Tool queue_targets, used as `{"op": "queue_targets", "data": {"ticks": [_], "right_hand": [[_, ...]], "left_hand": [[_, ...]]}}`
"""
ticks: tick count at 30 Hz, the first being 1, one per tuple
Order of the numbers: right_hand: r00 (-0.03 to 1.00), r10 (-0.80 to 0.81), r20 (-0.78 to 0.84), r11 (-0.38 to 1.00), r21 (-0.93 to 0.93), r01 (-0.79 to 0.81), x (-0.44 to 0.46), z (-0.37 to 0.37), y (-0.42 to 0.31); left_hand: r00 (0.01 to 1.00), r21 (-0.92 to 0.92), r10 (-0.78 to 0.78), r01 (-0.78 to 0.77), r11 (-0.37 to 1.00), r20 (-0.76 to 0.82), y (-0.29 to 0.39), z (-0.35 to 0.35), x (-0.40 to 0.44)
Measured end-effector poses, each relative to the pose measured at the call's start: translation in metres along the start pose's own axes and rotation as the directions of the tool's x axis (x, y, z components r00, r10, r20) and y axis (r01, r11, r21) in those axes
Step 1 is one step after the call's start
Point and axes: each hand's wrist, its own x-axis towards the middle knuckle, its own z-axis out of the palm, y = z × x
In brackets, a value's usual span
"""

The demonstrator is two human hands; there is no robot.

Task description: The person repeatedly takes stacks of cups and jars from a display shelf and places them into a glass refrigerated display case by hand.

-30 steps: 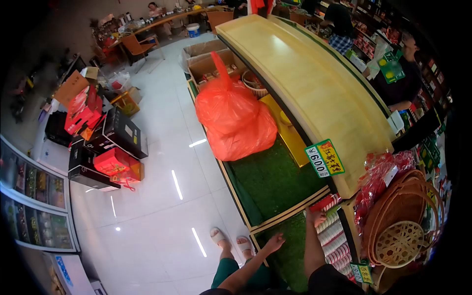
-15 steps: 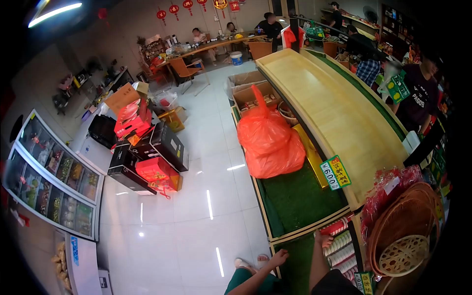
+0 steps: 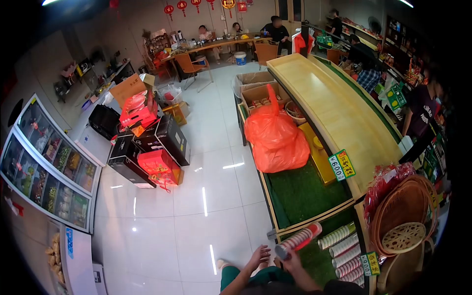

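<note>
My right hand (image 3: pixel 292 260) is closed on the near end of a clear tube of stacked red-and-white round pieces (image 3: pixel 301 238). This tube is held tilted above the green-lined display bin; what the pieces are I cannot make out. Just left of the tube's near end, my left hand (image 3: pixel 261 255) is open, its fingers apart and nothing in them. Similar tubes, green-and-white (image 3: pixel 337 235) and pink-and-white (image 3: pixel 350 265), lie side by side in the bin to the right.
A red plastic bag (image 3: pixel 276 140) sits on green matting ahead, beside a gold box (image 3: pixel 317 152). Wicker baskets (image 3: pixel 400 211) lean at the right. Black boxes (image 3: pixel 169 140) and a glass-door fridge (image 3: pixel 51 167) stand left. A person in a dark shirt (image 3: pixel 422 110) is across the wooden shelf.
My right hand has lifted the red-and-white tube out of the bin and brought it left, toward my body. My left hand has moved slightly left and its fingers have opened.
</note>
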Motion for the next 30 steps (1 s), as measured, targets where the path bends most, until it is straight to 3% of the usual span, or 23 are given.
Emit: {"op": "queue_targets", "data": {"ticks": [2,4,5,7,8,10,11,13,15,17,18,19,21,22,25,28,30], "right_hand": [[0.999,-0.036,-0.002,0.997,-0.072,0.035,-0.038,0.056,0.026],[0.989,-0.070,0.128,0.961,-0.257,0.101,-0.057,0.107,0.046],[0.989,-0.074,0.128,0.962,-0.254,0.105,-0.057,0.126,0.057],[0.968,0.003,0.253,0.884,-0.453,0.115,-0.059,0.156,0.087],[0.925,0.039,0.379,0.837,-0.517,0.177,-0.045,0.159,0.107],[0.887,0.038,0.461,0.708,-0.638,0.301,-0.022,0.170,0.147],[0.879,0.047,0.474,0.677,-0.662,0.321,-0.035,0.202,0.160],[0.870,0.180,0.459,0.626,-0.736,0.259,-0.058,0.267,0.187],[0.777,0.245,0.579,0.572,-0.734,0.366,-0.055,0.300,0.230],[0.734,0.321,0.598,0.560,-0.745,0.363,-0.055,0.328,0.270],[0.704,0.367,0.608,0.543,-0.755,0.368,-0.060,0.349,0.289],[0.622,0.358,0.697,0.457,-0.711,0.534,-0.054,0.357,0.308],[0.554,0.435,0.710,0.461,-0.704,0.540,-0.058,0.394,0.338],[0.551,0.475,0.686,0.441,-0.727,0.526,-0.065,0.415,0.348],[0.329,0.532,0.780,0.433,-0.585,0.686,-0.061,0.462,0.395],[0.229,0.664,0.712,0.486,-0.644,0.591,-0.046,0.495,0.442],[0.194,0.755,0.627,0.456,-0.713,0.532,-0.047,0.527,0.482]], "left_hand": [[0.998,-0.139,0.015,-0.007,0.990,0.057,0.010,-0.026,-0.018],[0.998,-0.105,0.033,-0.027,0.994,0.061,0.022,-0.048,-0.036],[0.997,-0.078,0.045,-0.041,0.996,0.055,0.028,-0.060,-0.050],[0.994,-0.143,0.067,-0.054,0.988,0.083,0.037,-0.084,-0.073],[0.985,-0.158,0.152,-0.138,0.978,0.080,0.033,-0.106,-0.078],[0.945,-0.125,0.328,-0.327,0.937,-0.009,0.046,-0.143,-0.109],[0.888,0.072,0.455,-0.451,0.890,-0.069,0.059,-0.159,-0.138],[0.831,0.212,0.544,-0.514,0.831,-0.117,0.082,-0.193,-0.191],[0.701,0.287,0.701,-0.650,0.704,-0.131,0.088,-0.239,-0.224],[0.666,0.259,0.723,-0.678,0.689,-0.181,0.100,-0.275,-0.260],[0.667,0.327,0.701,-0.623,0.711,-0.253,0.111,-0.290,-0.284],[0.575,0.336,0.763,-0.686,0.646,-0.294,0.114,-0.300,-0.301],[0.379,0.460,0.845,-0.715,0.526,-0.378,0.123,-0.324,-0.332],[0.390,0.378,0.818,-0.744,0.550,-0.422,0.128,-0.332,-0.352],[0.175,0.396,0.860,-0.831,0.391,-0.480,0.128,-0.375,-0.379],[0.040,0.478,0.815,-0.792,0.379,-0.578,0.124,-0.415,-0.397],[0.004,0.467,0.759,-0.786,0.404,-0.651,0.115,-0.453,-0.411]]}}
